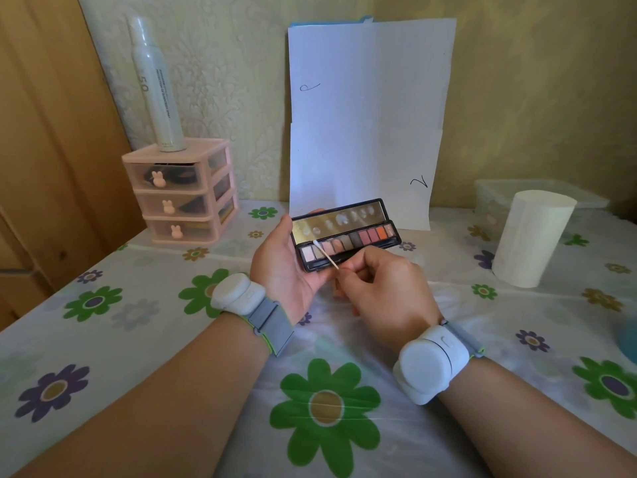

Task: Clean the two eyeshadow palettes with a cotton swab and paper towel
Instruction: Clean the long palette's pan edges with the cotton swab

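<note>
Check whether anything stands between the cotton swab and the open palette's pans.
Nothing visible does. The right hand pinches the cotton swab, whose tip is at the open eyeshadow palette by the left pans; the left hand holds the palette from beneath.

Single wide-angle view from head height, aimed forward and down, close over the flowered desk [103,339], facing the wall [517,98] behind it.

Both forearms are bare. Each of the 2 wrists carries 1 band: a rounded white plastic pod on a grey fabric strap [270,322] edged in lime green. The left pod [231,294] is a smooth dome with a small button on its side. The right pod [429,365] shows a curved seam and an oblong button.
</note>
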The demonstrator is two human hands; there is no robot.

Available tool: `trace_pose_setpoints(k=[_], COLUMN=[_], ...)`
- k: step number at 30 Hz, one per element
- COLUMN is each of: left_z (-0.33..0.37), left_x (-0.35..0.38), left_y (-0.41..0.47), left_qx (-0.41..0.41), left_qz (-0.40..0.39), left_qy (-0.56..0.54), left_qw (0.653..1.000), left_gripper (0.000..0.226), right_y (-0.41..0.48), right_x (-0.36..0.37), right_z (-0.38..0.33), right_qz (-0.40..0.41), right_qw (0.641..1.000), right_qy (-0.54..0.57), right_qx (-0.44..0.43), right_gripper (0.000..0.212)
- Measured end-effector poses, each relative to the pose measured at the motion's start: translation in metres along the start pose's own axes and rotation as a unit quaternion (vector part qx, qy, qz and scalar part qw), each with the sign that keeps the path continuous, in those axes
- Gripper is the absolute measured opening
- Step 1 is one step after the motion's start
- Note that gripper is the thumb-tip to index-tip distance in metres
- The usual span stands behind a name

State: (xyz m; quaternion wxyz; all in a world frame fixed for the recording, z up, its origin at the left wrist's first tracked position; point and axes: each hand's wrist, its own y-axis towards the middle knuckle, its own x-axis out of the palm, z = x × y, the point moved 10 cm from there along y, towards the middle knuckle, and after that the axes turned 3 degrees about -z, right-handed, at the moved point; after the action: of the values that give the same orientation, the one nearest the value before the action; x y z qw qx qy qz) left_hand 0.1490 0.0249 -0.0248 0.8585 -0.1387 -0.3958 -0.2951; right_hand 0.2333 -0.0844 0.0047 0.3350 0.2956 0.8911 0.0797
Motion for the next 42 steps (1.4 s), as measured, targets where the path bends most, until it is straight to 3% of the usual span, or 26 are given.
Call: trace_pose_setpoints(k=[42], left_z=[0.002], left_x=[-0.002], left_y=[-0.001], left_qx=[0.002], left_qz=[0.016], left_qy=[0.011], left_qw=[1.000], left_gripper=[0.052], right_y=[0.004], right_x=[-0.013], right_z=[0.003], right_qz=[0.026], right_qw=[0.999], right_qy=[-0.016], right_qx=[0.017], right_gripper=[0.011])
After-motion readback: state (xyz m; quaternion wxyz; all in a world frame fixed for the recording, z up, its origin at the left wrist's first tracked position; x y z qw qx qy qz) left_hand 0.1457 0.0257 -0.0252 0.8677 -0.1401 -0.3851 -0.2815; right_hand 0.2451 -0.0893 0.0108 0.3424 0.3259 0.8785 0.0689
